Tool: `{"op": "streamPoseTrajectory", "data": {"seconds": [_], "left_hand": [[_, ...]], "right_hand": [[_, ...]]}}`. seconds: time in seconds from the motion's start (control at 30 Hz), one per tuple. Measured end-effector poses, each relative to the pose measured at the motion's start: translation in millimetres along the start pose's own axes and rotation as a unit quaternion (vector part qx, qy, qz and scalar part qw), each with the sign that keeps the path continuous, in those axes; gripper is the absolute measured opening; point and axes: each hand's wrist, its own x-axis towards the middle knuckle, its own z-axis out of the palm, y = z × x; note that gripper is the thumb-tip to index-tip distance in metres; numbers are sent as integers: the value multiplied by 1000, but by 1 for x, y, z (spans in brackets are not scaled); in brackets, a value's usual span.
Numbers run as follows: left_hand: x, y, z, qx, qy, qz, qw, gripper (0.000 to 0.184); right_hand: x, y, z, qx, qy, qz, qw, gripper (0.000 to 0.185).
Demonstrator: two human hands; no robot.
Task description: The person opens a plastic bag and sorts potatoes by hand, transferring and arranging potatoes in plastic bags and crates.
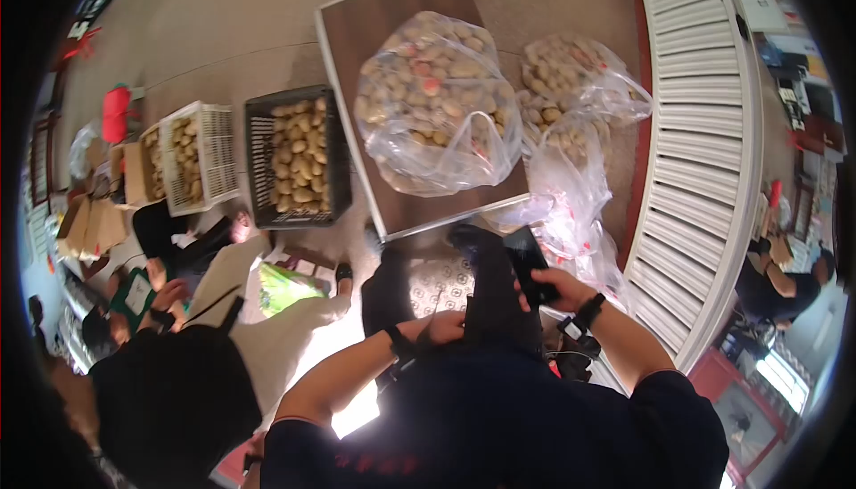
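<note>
My right hand (547,289) is closed around a dark smartphone (530,257), held over my right thigh. My left hand (442,326) rests at my lap beside the other thigh. Its fingers are small and dark here, so I cannot tell whether they are curled or hold anything. In front of my knees stands a low brown table (357,25) with a pale metal edge. On it lies a large clear plastic bag (428,97) full of potatoes, its handles loose on the near side.
More bagged potatoes (566,74) and crumpled plastic bags (571,208) lie right of the table, near a white slatted radiator (691,150). To the left are a black crate (254,168) and a white crate (217,155) with potatoes. A person in black (174,400) sits close at my left.
</note>
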Motion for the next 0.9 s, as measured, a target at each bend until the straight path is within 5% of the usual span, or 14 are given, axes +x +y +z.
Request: {"op": "streamPoseTrajectory", "data": {"seconds": [0.07,0.1,0.23,0.4,0.57,0.63,0.7,0.77,0.83,0.9], "left_hand": [[-23,-11,0,57,40,-62,996,38],[79,-39,-45,144,-8,-33,989,28],[53,-93,-140,-126,125,-113,978,21],[59,-119,-264,22,210,-102,972,22],[76,-91,-313,98,210,-101,968,19],[84,-86,-328,123,209,-78,967,20],[92,-79,-340,152,216,-53,963,20],[90,-67,-340,134,259,-75,954,21],[87,-64,-340,131,311,-42,940,22],[86,-61,-340,129,369,-16,920,23]], "right_hand": [[5,-3,14,25,67,-23,997,36],[6,-37,-85,40,171,-40,984,34],[129,-64,-184,-23,231,-105,967,30],[211,-77,-273,-89,205,-91,970,41],[249,-73,-284,-188,198,-70,960,41],[256,-67,-282,-221,310,-55,923,44],[258,-70,-280,-253,317,-103,908,43],[259,-74,-293,-432,350,-114,823,42],[269,-74,-321,-494,307,-150,800,44],[267,-71,-318,-631,404,-166,641,57]]}}
